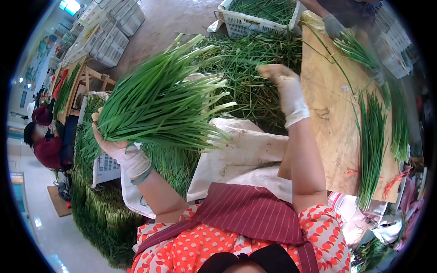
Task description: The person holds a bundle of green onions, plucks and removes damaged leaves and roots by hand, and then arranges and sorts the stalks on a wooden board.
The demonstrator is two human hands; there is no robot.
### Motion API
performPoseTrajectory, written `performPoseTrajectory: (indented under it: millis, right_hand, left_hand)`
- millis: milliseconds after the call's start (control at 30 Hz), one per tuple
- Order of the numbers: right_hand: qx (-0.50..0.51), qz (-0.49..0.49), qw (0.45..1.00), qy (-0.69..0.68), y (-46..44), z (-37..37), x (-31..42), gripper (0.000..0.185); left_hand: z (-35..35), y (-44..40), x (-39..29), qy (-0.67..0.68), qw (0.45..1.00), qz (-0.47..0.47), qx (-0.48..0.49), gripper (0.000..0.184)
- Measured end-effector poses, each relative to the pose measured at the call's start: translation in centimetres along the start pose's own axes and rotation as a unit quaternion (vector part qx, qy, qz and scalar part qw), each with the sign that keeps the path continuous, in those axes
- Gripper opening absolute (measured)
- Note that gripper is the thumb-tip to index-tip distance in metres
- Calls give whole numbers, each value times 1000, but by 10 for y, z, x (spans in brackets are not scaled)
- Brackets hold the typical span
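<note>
My left hand [123, 157], in a pale glove, is closed round a large bunch of long green stalks [154, 100], whose pale ends fan out to the right. My right hand [282, 84], also gloved, is raised over a heap of loose green leaves [255, 68], its fingers pressed together; whether they hold anything is too small to tell. To its right, a bundle of green stalks [372, 145] lies on a wooden board [327, 95].
A white crate [259, 25] of greens stands beyond the heap. A co-worker's gloved hand [334, 26] holds stalks at the upper right. Stacked crates [107, 48] and another person [48, 150] are at the left. Tied bundles [109, 209] stand at the lower left.
</note>
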State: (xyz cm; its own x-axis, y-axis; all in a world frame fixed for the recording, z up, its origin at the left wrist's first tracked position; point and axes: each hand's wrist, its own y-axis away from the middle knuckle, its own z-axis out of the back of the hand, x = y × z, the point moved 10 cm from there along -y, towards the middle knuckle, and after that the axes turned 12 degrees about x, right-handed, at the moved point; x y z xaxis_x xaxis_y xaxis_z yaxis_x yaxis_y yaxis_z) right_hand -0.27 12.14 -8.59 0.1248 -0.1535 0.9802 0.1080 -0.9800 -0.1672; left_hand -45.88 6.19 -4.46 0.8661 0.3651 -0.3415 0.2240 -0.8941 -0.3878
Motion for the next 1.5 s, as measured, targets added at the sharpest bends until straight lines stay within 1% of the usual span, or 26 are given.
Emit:
performPoseTrajectory:
  millis: [67, 100, 167, 200, 233, 267, 300, 333, 433, 500, 533, 600, 667, 733, 833, 967, 1000, 1067, 1133, 1200, 1267, 1333, 1367, 1400, 1467, 1500]
  right_hand:
    - [-164, -36, 985, -27, 4, 66, -41, 15]
    - [-162, -35, 986, -27, 3, 63, -47, 15]
    - [-209, 106, 942, 242, 12, 59, -11, 17]
    - [-128, 91, 971, 181, 11, 22, -1, 21]
    - [2, -14, 982, 190, 7, -14, -3, 23]
    - [129, -105, 983, 83, 8, -52, -20, 26]
    - [172, -145, 972, 64, 11, -75, -28, 32]
    - [171, -175, 964, 102, 11, -88, -29, 35]
    - [159, -196, 966, 47, 7, -110, -47, 34]
    - [179, -146, 968, -96, 4, -124, -48, 30]
    - [180, -146, 968, -96, 3, -121, -52, 30]
    - [74, -76, 979, -172, -1, -85, -48, 20]
    - [-77, -74, 979, -174, 0, -31, -56, 22]
    - [-64, -23, 987, -143, -2, -29, -27, 31]
    - [62, -128, 990, -27, -8, -76, -24, 45]
    - [141, -150, 958, -201, -11, -115, -32, 34]
    - [125, -140, 966, -178, -11, -108, -28, 32]
    - [109, -102, 981, -122, -9, -88, -13, 26]
    - [-17, -99, 985, -138, -6, -44, -22, 24]
    - [-130, -40, 962, -239, -4, -11, -26, 23]
    - [-167, -36, 972, -162, 1, -4, -12, 30]
    - [33, -36, 998, -30, -13, -48, 6, 38]
    - [83, -92, 992, 10, -14, -67, 2, 38]
    - [102, -108, 989, -22, -14, -83, 6, 34]
    - [170, -130, 954, -210, -20, -109, -11, 30]
    - [171, -128, 954, -212, -20, -111, -10, 30]
  left_hand:
    - [0, 1, -4, 57, 998, 16, 13, 23]
    - [0, 1, -4, 57, 998, 14, 14, 23]
    - [8, 4, -11, 16, 999, -31, -26, 24]
    - [9, 3, -10, 16, 999, -31, -26, 24]
    - [14, 4, -9, -3, 999, -33, -42, 24]
    - [17, 4, -9, -22, 998, -33, -58, 25]
    - [16, 4, -7, -23, 998, -31, -58, 25]
    - [13, 4, -3, -27, 998, -26, -54, 26]
    - [5, 4, 6, -8, 999, -16, -43, 26]
    - [3, 5, 7, 4, 1000, -12, -3, 33]
    - [6, 4, 5, 4, 1000, -12, -3, 33]
    - [-6, 3, 12, 40, 995, 32, 84, 33]
    - [-9, 7, 13, 46, 996, 32, 65, 33]
    - [-7, 8, 15, 54, 997, 32, 49, 33]
    - [-8, 6, 18, 29, 997, 27, 68, 34]
    - [6, 7, 15, 5, 998, -9, -59, 30]
    - [10, 10, 15, 11, 995, -10, -100, 26]
    - [1, 12, 20, 38, 996, 10, -84, 26]
    - [-8, 12, 25, 61, 997, 26, -46, 26]
    - [1, 10, 20, 61, 997, 21, -31, 28]
    - [7, 8, 17, 63, 998, 14, -13, 32]
    - [9, 9, 18, 27, 998, -3, -64, 26]
    - [5, 9, 20, 26, 998, -1, -64, 26]
    - [4, 10, 20, 7, 997, -6, -82, 26]
    - [-1, 11, 23, -14, 995, -12, -98, 25]
    - [-14, 9, 30, -10, 999, 14, -45, 25]
